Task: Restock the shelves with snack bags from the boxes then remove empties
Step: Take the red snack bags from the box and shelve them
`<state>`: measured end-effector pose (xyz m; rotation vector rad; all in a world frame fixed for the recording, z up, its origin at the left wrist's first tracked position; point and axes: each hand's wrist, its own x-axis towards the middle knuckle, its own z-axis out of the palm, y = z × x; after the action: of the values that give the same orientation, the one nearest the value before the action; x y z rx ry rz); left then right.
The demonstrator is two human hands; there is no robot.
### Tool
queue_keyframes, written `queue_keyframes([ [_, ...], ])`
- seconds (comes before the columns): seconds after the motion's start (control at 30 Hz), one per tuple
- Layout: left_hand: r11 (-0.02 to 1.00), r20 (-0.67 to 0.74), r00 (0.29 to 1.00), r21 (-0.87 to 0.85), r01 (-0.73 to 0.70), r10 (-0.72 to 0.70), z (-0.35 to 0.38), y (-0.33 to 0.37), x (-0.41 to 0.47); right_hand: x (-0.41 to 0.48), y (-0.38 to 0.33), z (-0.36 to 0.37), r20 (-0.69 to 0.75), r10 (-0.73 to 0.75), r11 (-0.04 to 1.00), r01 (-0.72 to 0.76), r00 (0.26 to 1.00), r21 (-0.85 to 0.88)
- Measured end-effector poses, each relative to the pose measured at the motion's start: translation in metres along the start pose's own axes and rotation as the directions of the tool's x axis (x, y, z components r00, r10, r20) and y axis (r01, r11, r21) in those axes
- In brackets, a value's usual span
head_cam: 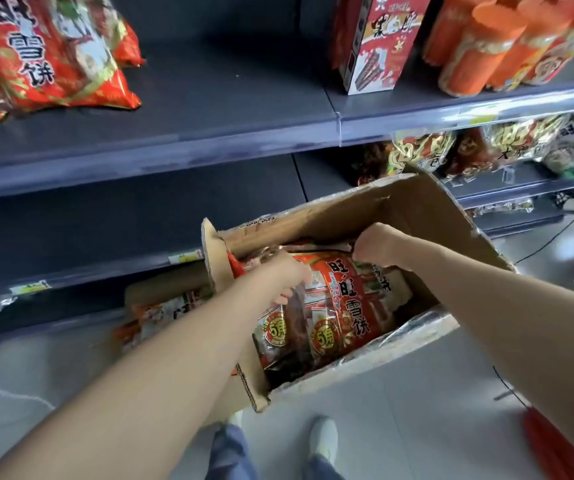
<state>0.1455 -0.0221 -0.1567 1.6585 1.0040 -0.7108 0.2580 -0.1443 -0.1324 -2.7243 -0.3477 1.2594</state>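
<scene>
An open cardboard box (427,216) sits on the floor below the shelves and holds several red snack bags. Both my hands reach into it. My left hand (284,275) grips the left top edge of a red snack bag (344,306) that stands in the box. My right hand (377,245) is closed on the bag's top right corner. Matching red snack bags (50,53) lie on the upper shelf (209,98) at the far left.
A red-and-white carton (379,43) and orange packs (497,43) stand on the upper shelf's right part. More bags (452,150) fill the lower right shelf. A second box with bags (161,313) stands left of the open one. My shoes (323,438) are on the grey floor.
</scene>
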Motion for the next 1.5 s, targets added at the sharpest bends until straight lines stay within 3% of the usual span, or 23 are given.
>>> queue_keyframes([
  [0.1,0.996,0.028,0.996,0.005,0.088,-0.088,0.024,-0.006,0.014,0.012,0.025,0.016,0.039,-0.133,0.978,0.137,0.99,-0.16],
  [0.17,0.993,-0.006,0.994,-0.036,0.113,-0.113,0.037,-0.006,0.027,0.026,0.041,0.022,0.064,-0.062,0.995,0.067,0.996,-0.074],
  [0.27,0.989,-0.091,0.987,-0.074,0.127,-0.134,0.053,-0.002,0.041,0.044,0.057,0.029,0.105,-0.102,0.973,0.121,0.989,-0.196],
  [0.4,0.987,-0.25,0.955,-0.034,0.156,-0.159,0.068,-0.001,0.056,0.048,0.064,0.036,0.183,-0.071,0.982,0.1,0.981,-0.158],
  [0.5,0.985,-0.311,0.936,-0.099,0.144,-0.168,0.074,0.002,0.06,0.049,0.07,0.034,0.219,-0.052,0.991,0.078,0.974,-0.111],
  [0.6,0.989,-0.326,0.937,-0.116,0.089,-0.123,0.076,0.01,0.05,0.046,0.074,0.03,0.241,-0.074,0.991,0.098,0.968,-0.091],
  [0.73,0.996,-0.315,0.948,-0.062,-0.07,0.047,0.07,0.023,0.028,0.031,0.072,0.014,0.214,-0.109,0.99,0.126,0.971,-0.067],
  [0.87,0.979,-0.339,0.932,-0.108,-0.174,0.128,0.042,0.039,-0.009,0.006,0.069,-0.013,0.192,-0.074,0.997,0.071,0.979,0.025],
  [1.03,0.934,-0.335,0.907,-0.156,-0.321,0.255,-0.005,0.062,-0.065,-0.018,0.057,-0.049,0.251,0.02,0.932,-0.109,0.968,0.346],
  [1.23,0.823,-0.481,0.796,-0.232,-0.519,0.366,-0.081,0.089,-0.115,-0.064,-0.02,-0.126,-0.029,-0.18,0.878,0.174,0.983,0.446],
  [1.43,0.761,-0.712,0.605,-0.155,-0.63,0.357,-0.165,0.113,-0.122,-0.081,-0.114,-0.17,-0.265,-0.332,0.752,0.424,0.905,0.505],
  [1.5,0.765,-0.741,0.585,-0.153,-0.625,0.329,-0.19,0.119,-0.113,-0.069,-0.143,-0.175,-0.354,-0.301,0.736,0.452,0.886,0.505],
])
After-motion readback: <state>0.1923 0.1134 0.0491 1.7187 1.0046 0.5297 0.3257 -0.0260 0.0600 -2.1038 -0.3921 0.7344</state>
